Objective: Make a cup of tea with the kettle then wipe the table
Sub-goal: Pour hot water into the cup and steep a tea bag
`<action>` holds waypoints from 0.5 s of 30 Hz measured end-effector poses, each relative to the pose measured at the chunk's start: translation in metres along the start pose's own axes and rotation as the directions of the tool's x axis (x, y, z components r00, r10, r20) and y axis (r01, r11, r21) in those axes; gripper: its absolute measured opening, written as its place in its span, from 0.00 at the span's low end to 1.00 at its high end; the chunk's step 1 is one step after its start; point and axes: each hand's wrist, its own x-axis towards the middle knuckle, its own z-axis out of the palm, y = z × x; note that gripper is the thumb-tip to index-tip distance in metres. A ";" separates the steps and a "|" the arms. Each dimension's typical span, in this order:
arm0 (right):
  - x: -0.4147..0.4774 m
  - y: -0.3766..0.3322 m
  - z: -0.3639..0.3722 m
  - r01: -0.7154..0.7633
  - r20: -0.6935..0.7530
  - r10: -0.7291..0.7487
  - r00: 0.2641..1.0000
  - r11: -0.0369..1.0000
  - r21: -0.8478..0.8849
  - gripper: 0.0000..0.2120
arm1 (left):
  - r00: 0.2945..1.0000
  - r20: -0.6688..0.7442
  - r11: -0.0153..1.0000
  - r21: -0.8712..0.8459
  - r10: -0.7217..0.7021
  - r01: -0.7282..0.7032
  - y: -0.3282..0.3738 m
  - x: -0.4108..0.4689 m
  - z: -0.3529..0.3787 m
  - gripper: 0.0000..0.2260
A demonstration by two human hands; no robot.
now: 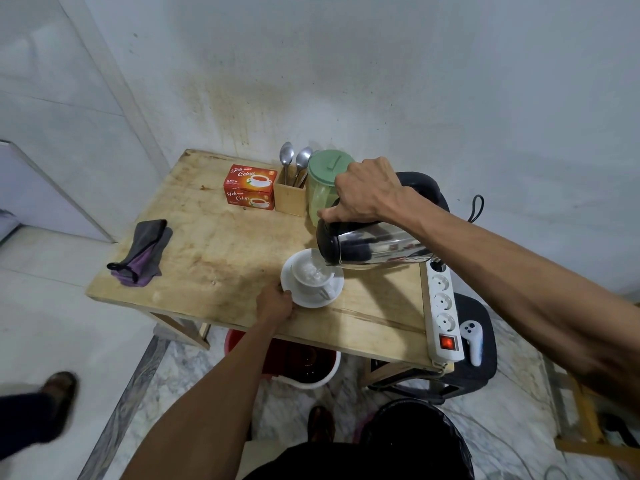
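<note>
Right hand: we see the right hand (367, 192) right of centre in the frame, fingers wrapped around the black handle of the kettle (374, 245), thumb pressed forward near the lid.
Kettle: steel body with a black top, tipped steeply to the left, its spout just above the cup (311, 273); we see water running from the spout into the cup.
Cup: white, at the centre of the frame, standing on a white saucer (294, 297); its inside shows clear, bubbling water, and its handle points to the lower right.
Left hand: the left hand (275, 303) sits just below and left of the saucer, fingers curled and closed on the saucer's near-left rim.
Table: a bare wooden table (214, 244) fills the middle of the frame, stained and scuffed.
Cloth: a grey and purple cloth (145, 252) lies bunched on the left part of the table, well apart from the cup.
Tea box: a red tea box (250, 187) stands toward the back, touching a wooden holder (290, 195) with two spoons (294, 161) upright in it.
Jar: a green-lidded jar (327, 174) is just beside the holder, partly hidden behind our right hand.
Power strip: a white power strip (443, 317) lies along the table's right edge, its red switch lit.
</note>
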 end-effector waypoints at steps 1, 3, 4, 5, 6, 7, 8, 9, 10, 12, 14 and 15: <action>0.000 0.000 0.000 -0.004 -0.001 0.004 1.000 1.000 0.001 0.30 | 1.000 -0.005 1.000 -0.005 -0.002 0.002 0.001 0.000 0.000 0.11; -0.001 0.001 0.001 -0.009 -0.002 0.009 1.000 1.000 0.010 0.30 | 1.000 -0.009 1.000 -0.014 -0.008 0.008 0.002 -0.001 0.000 0.10; -0.001 0.001 0.002 -0.010 -0.005 0.010 1.000 1.000 0.016 0.30 | 1.000 -0.010 1.000 -0.023 -0.007 0.006 0.003 -0.003 0.000 0.10; -0.001 0.002 0.002 -0.010 -0.010 0.010 1.000 1.000 0.019 0.30 | 1.000 -0.010 1.000 -0.029 -0.003 0.003 0.004 -0.003 -0.001 0.09; -0.001 0.003 0.002 -0.012 -0.016 0.012 1.000 1.000 0.019 0.30 | 1.000 -0.005 0.999 -0.033 0.001 -0.001 0.006 -0.006 -0.001 0.09; -0.001 0.004 0.003 -0.016 -0.022 0.017 1.000 1.000 0.021 0.30 | 1.000 0.001 0.999 -0.034 0.006 -0.006 0.005 -0.005 -0.001 0.09; -0.002 0.006 0.003 -0.023 -0.027 0.023 0.999 0.999 0.028 0.30 | 1.000 0.007 0.999 -0.033 0.005 -0.005 0.005 -0.006 -0.001 0.10; -0.002 0.008 0.004 -0.030 -0.027 0.031 0.999 0.999 0.044 0.30 | 1.000 0.010 0.999 -0.039 0.009 -0.008 0.004 -0.005 -0.001 0.11; -0.003 0.010 0.005 -0.042 -0.027 0.044 0.999 0.997 0.062 0.31 | 1.000 0.007 0.999 -0.042 0.016 -0.016 0.005 -0.006 -0.002 0.12; -0.004 0.016 0.007 -0.072 -0.037 0.077 0.996 0.992 0.101 0.32 | 1.000 0.009 0.999 -0.034 0.029 -0.029 0.003 -0.003 -0.001 0.15; -0.006 0.024 0.011 -0.117 -0.045 0.125 0.991 0.983 0.143 0.33 | 0.999 0.020 0.999 -0.041 0.035 -0.035 0.001 -0.002 -0.001 0.14; -0.007 0.028 0.014 -0.142 -0.041 0.151 0.988 0.975 0.168 0.33 | 0.999 0.014 0.998 -0.044 0.039 -0.038 -0.002 0.001 0.000 0.16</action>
